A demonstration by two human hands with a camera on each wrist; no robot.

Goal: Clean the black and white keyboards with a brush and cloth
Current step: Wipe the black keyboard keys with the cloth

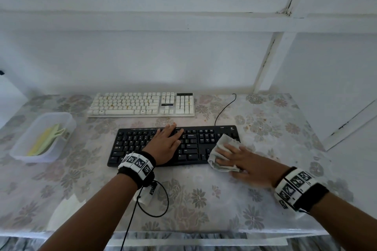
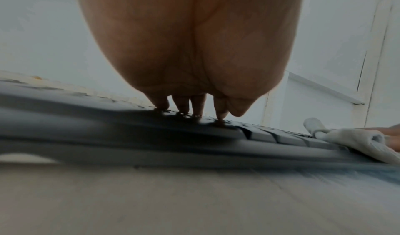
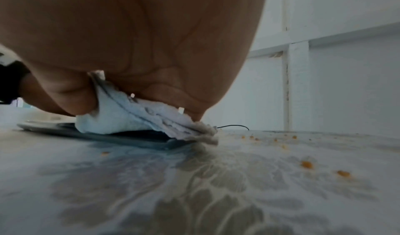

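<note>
A black keyboard (image 1: 142, 142) lies across the middle of the table, its cable (image 1: 224, 108) curling off behind. My left hand (image 1: 167, 140) lies flat on its keys with straight fingers (image 2: 184, 105) touching the upper rows. My right hand (image 1: 242, 161) presses a crumpled white cloth (image 1: 222, 149) onto the keyboard's right end, fingers spread over it; in the right wrist view the cloth (image 3: 134, 117) is bunched under the palm, overhanging the keyboard's (image 3: 129, 134) edge. A white keyboard (image 1: 142, 104) with yellowish crumbs on it lies behind the black one.
A clear plastic tub (image 1: 63, 120) at the left holds a pale green and yellow brush (image 1: 49, 138). Orange crumbs (image 3: 306, 164) are scattered on the flowered tablecloth (image 1: 204, 195) right of the black keyboard. A white wall stands close behind the table.
</note>
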